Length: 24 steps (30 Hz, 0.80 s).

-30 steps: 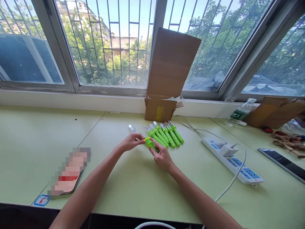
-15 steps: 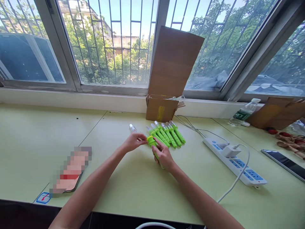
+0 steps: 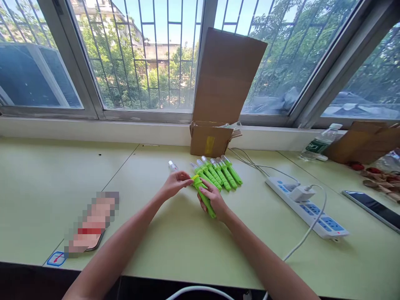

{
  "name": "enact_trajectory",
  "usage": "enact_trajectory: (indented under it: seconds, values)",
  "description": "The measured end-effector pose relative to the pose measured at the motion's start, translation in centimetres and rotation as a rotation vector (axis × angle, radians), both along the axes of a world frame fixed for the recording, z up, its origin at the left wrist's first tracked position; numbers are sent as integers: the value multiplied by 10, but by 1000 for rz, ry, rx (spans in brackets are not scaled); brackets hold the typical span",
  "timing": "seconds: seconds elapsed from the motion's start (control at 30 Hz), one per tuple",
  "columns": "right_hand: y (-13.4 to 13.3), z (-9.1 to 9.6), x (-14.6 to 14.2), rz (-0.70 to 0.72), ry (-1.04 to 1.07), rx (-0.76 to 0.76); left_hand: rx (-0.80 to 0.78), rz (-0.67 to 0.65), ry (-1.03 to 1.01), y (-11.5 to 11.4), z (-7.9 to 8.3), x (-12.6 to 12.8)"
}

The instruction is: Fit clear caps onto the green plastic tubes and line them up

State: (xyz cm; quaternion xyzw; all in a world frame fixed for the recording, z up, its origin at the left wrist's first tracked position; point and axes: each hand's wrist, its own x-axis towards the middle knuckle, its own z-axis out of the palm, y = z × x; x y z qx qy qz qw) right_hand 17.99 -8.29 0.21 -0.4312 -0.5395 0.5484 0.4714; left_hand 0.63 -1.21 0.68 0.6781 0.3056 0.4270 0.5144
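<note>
My right hand (image 3: pixel 214 201) is closed round a bright green plastic handle (image 3: pixel 204 200), which lies slanted with its lower end toward me. At the handle's upper end is a yellow rim (image 3: pixel 195 177), pinched by the fingertips of my left hand (image 3: pixel 175 184). Just beyond the hands, several similar green sticks (image 3: pixel 226 178) with ribbed grips and clear tips lie side by side on the table. A clear tube with a whitish end (image 3: pixel 172 166) lies behind my left hand, partly hidden by it.
An open cardboard box (image 3: pixel 208 139) stands against the window ledge. To the right lie a white power strip (image 3: pixel 312 214) with a plugged-in charger and cable, a dark phone (image 3: pixel 375 208) and a water bottle (image 3: pixel 321 143). A blurred-out phone (image 3: pixel 93 225) rests at left.
The green handle shows more of its length beneath my right hand, and its yellow end has tilted slightly. My left fingertips stay at the yellow end. The view has shifted a little.
</note>
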Motion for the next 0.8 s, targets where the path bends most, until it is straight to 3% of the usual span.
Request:
enact_trajectory:
  seconds: [0.1, 0.2, 0.37, 0.5, 0.8]
  values:
    - [2, -7, -1, -125, -233, 124, 131, 101, 75, 0, -1, -2]
    - [4, -13, 0, -271, -581, 345, 312, 229, 182, 0, -3, -3]
    - [8, -20, 4, -284, -831, 524, 537, 306, 376, -3, -8, -4]
    - [7, -19, 4, -251, -913, 556, 585, 341, 502, -4, -9, -3]
    - [1, -12, 1, -170, -1123, 521, 536, 381, 609, -3, -11, -3]
